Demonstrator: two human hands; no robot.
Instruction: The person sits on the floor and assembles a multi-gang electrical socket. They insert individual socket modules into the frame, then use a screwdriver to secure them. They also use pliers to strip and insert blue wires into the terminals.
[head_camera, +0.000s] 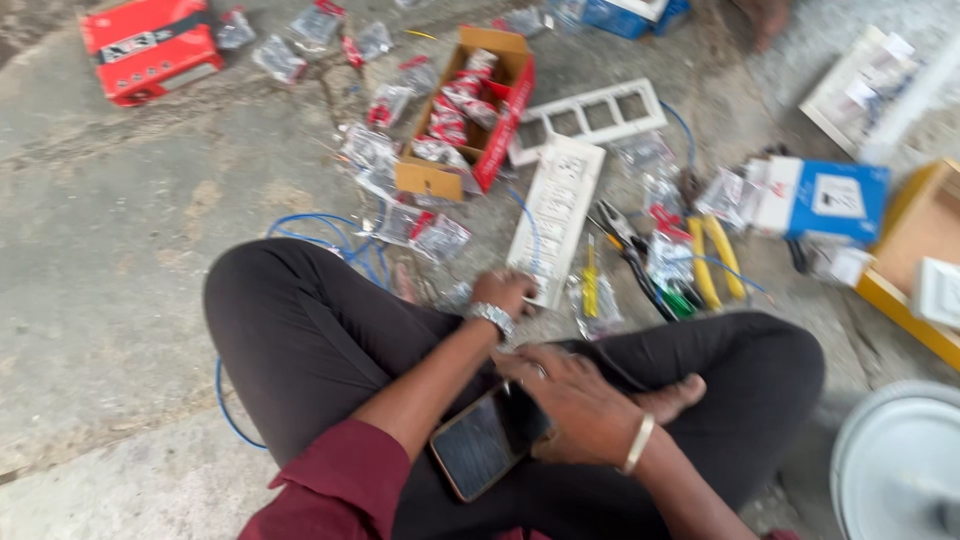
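Observation:
I sit cross-legged on a concrete floor in dark trousers. My left hand (503, 293), with a metal watch on its wrist, reaches forward and touches the near end of a long white switch plate (556, 215) lying on the floor. My right hand (575, 400), with a bangle on its wrist, rests in my lap and grips a dark phone (488, 443) with its screen up. A yellow-handled screwdriver (590, 282) lies just right of the plate.
An open red and brown carton (500, 110) of packeted switches stands ahead, with loose packets around it. A white frame (600, 115), yellow-handled pliers (716, 260), a blue box (835, 200), blue wire (330, 235), a red box (150, 48) and a white round lid (895, 465) lie about.

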